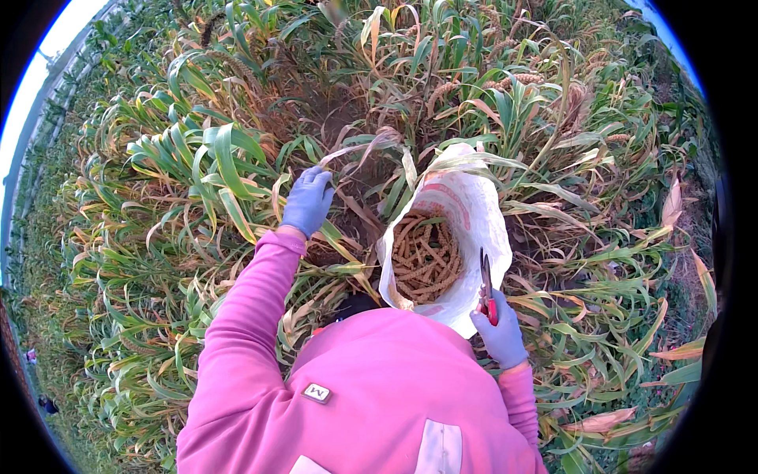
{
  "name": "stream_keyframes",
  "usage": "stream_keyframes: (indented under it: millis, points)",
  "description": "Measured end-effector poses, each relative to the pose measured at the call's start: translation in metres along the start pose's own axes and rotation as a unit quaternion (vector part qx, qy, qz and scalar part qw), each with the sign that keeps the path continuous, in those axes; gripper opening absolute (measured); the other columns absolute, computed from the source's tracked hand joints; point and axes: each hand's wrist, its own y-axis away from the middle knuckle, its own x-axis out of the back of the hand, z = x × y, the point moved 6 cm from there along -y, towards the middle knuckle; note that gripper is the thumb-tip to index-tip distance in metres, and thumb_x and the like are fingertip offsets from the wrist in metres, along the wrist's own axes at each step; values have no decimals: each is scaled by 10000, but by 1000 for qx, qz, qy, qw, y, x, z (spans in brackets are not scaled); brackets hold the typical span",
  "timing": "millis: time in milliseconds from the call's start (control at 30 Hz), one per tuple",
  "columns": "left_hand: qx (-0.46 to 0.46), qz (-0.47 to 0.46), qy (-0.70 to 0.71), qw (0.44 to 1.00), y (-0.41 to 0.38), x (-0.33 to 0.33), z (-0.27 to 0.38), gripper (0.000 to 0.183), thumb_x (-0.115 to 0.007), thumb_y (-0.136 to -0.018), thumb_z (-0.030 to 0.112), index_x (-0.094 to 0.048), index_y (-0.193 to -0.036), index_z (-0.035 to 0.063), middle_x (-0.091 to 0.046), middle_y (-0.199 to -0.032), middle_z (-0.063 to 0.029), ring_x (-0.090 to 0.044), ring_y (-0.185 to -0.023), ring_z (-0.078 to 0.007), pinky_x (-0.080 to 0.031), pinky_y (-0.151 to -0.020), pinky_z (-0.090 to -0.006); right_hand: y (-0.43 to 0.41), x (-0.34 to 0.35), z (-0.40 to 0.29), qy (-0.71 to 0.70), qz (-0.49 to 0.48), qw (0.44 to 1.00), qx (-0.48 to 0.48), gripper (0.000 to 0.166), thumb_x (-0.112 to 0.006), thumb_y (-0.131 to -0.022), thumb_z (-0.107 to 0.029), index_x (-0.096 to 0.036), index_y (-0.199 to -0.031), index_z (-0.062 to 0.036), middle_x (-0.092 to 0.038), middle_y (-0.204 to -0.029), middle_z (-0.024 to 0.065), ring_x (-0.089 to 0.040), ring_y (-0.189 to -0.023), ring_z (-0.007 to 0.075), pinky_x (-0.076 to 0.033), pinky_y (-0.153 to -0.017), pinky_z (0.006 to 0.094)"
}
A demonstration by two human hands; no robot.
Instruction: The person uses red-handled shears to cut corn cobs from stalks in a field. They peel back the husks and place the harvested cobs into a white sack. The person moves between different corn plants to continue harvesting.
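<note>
My left hand (308, 201), in a blue-grey glove, reaches out among the stalks. Its fingertips are at the end of a dry, pale leaf (355, 148); whether they grip it I cannot tell. In the same kind of glove, my right hand (502, 335) holds red-handled pruning shears (490, 305) with the blades pointing away from me. Those blades overlap the right side of a white woven sack (488, 231), which stands with its mouth open against my front. Many tan millet seed heads (426, 260) lie heaped inside it, with a bit of green leaf among them.
Dense millet plants with green and yellowing leaves (225, 154) surround me. Drooping seed heads (515, 81) hang beyond the sack. Bare soil (337, 112) shows between stalks ahead. Dry maize husks (672, 204) stand at the right. A dark figure (47, 405), perhaps a person, is far off left.
</note>
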Motion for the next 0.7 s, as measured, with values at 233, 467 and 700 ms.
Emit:
stream_keyframes:
  millis: [233, 467, 700]
  points:
    - [175, -244, -347, 888, -2, 2, -73, 542, -596, -869, 465, -551, -1314, 160, -487, -1427, -118, -368, -1375, -326, -168, -1164, -531, -13, -28, 3, 12, -139, 990, 36, 491, -684, -814, -205, -527, -1230, 4, -631, -941, 86, -602, -823, 161, -492, -779, 310]
    - [284, -283, -258, 879, 32, 9, -104, 537, -530, -896, 521, -573, -1290, 159, -601, -1301, -121, -511, -1259, -295, -301, -1075, -515, -43, -82, 11, 95, -383, 918, 48, 356, -619, -847, -252, -553, -1158, -92, -654, -975, 191, -636, -910, 360, -477, -826, 410]
    - [309, -282, -264, 869, 62, 22, -108, 508, -526, -911, 503, -567, -1290, 168, -609, -1298, -99, -539, -1224, -305, -317, -1055, -523, -53, -71, 52, 233, -387, 891, 38, 379, -601, -846, -270, -566, -1182, -98, -664, -1036, 214, -629, -964, 400, -482, -840, 432]
